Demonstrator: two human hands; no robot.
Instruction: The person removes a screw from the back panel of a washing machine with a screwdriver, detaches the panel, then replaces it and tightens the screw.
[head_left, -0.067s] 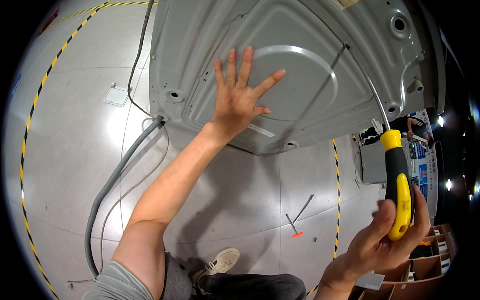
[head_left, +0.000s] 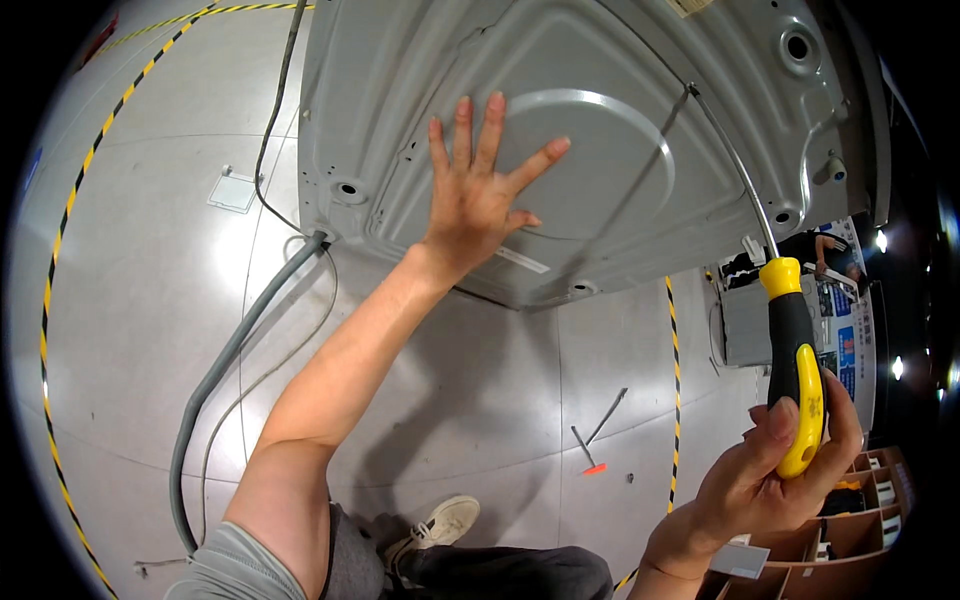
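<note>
Holding a screwdriver [head_left: 784,325] in the right hand [head_left: 768,475], with fingers curled round its handle, below the right of the grey panel [head_left: 590,135], and resting the empty left hand [head_left: 470,205], fingers spread wide, against it.

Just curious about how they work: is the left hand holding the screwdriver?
No, the right hand holds the screwdriver; the left hand is spread open.
</note>
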